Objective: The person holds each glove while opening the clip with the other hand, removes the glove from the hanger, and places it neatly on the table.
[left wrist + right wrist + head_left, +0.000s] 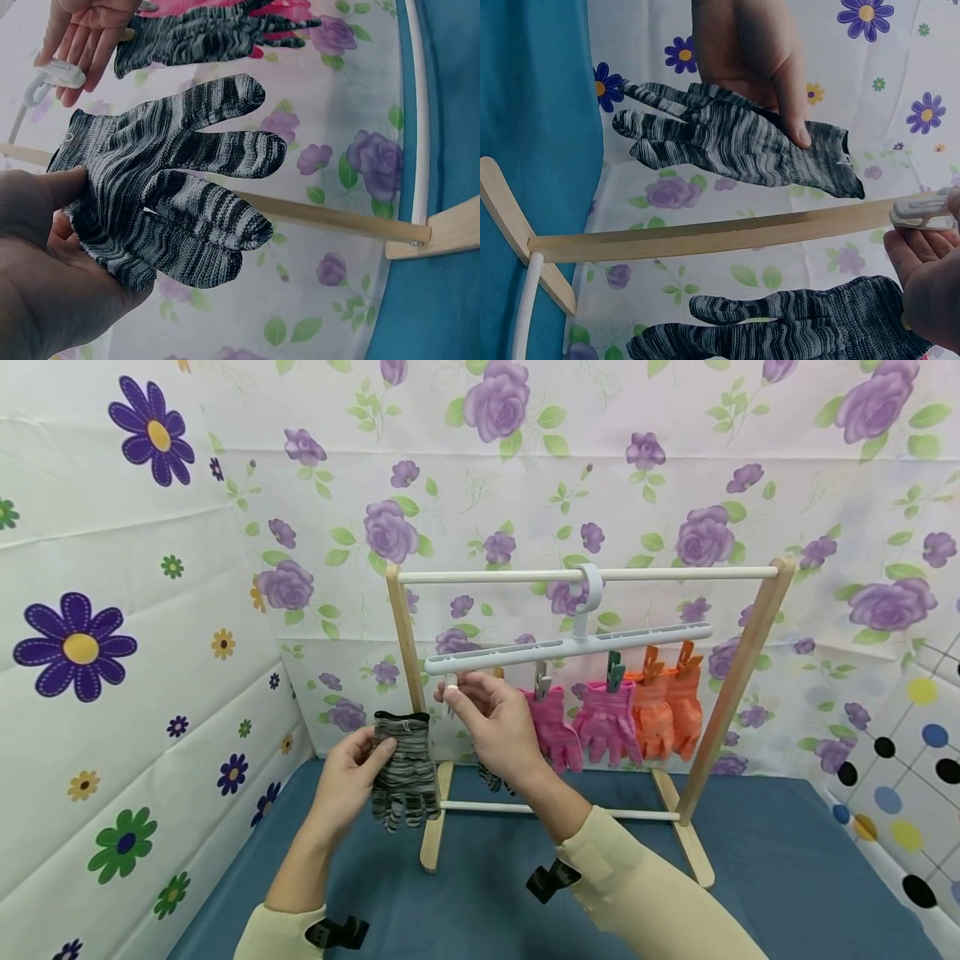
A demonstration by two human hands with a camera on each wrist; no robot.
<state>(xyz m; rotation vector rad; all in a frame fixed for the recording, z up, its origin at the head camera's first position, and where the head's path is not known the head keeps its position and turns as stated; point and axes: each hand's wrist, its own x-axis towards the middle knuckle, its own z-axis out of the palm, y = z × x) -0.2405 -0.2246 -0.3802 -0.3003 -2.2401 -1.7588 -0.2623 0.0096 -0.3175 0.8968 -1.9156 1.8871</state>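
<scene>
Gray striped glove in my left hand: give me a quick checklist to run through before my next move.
1. Glove held: ok; your left hand pinches the gray striped glove near its cuff.
2. Clip in hand: ok; your right hand holds the white clip.
3. Clip's jaws open: cannot tell.
4. Cuff at the clip: not ok; they are apart.
5. Hanger hooked over the top rod: ok.
6. Hanger parallel to that rod: not ok; it slants, its left end lower in the head view.
</scene>
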